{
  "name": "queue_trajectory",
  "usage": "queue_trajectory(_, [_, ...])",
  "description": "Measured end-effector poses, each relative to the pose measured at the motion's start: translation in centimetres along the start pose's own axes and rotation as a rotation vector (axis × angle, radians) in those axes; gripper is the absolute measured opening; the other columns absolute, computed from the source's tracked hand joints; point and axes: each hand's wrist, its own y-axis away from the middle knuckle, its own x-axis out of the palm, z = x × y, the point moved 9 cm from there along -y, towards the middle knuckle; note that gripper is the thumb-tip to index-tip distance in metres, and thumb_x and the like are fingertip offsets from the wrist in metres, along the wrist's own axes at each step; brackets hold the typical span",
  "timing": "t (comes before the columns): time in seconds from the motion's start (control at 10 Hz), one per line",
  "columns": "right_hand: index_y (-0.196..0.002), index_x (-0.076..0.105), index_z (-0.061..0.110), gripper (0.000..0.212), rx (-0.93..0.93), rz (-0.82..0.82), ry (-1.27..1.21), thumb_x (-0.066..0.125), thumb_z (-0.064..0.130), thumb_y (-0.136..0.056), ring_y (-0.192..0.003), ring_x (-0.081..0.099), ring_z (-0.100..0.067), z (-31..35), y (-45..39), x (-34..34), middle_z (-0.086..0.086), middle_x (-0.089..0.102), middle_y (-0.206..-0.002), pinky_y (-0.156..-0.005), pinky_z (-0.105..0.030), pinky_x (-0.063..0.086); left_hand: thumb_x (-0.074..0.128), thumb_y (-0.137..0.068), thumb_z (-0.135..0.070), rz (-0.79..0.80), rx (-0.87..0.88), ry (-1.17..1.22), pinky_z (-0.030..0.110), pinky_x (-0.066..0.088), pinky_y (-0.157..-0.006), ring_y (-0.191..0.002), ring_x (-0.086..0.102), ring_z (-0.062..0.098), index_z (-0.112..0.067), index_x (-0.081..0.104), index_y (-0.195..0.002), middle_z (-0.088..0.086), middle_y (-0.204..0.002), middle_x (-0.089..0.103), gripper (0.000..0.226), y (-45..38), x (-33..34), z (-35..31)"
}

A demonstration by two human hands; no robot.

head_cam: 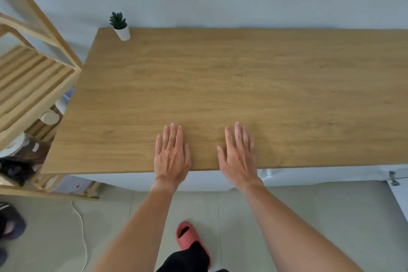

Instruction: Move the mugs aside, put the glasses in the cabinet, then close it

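My left hand [171, 154] and my right hand [238, 154] both lie flat, palm down, on the wooden top [242, 77] of a white cabinet [198, 180], near its front edge. The fingers are stretched out and hold nothing. A gap of about one hand's width separates the two hands. No mug and no glass shows anywhere in the head view. Only a strip of the cabinet's white front is visible below the top; whether its doors stand open I cannot tell.
A small potted plant [120, 26] in a white pot stands at the top's far left corner. A slatted wooden shelf rack [33, 79] stands to the left with items on its lower levels. A white cable [82, 234] trails on the floor.
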Motion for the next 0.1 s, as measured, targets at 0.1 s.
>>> queue_trajectory(0.1, [-0.156, 0.023, 0.013, 0.066, -0.032, 0.058, -0.009, 0.033, 0.045, -0.099, -0.154, 0.005, -0.031, 1.47, -3.26, 0.83, -0.014, 0.008, -0.167, -0.125, -0.048, 0.005, 0.035, -0.099, -0.03, 0.05, -0.024, -0.014, 0.045, 0.015, -0.122, -0.149, 0.019, 0.028, -0.009, 0.027, -0.153, 0.013, -0.16, 0.025, 0.058, -3.33, 0.52, 1.3])
